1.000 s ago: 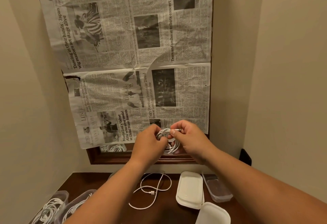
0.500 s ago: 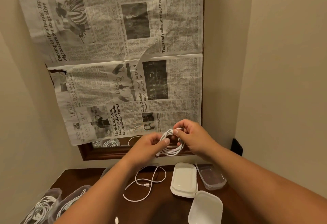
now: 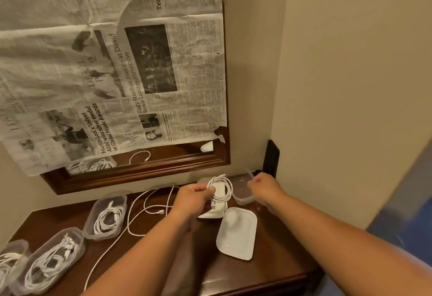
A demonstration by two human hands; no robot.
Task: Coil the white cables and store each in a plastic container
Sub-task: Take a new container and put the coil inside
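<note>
I saw the left hand (image 3: 194, 198) pinched shut on the coiled cable (image 3: 220, 190), while the right hand (image 3: 265, 189), blurred, hovered just right of that coil.

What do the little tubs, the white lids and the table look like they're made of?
The tubs look like thin, cloudy see-through plastic: the coiled cables show through their walls. The white lids seem to be matte opaque plastic with a raised rim, though the blur leaves that open. The table looks like dark wood with a glossy finish; light reflects off its top.
</note>
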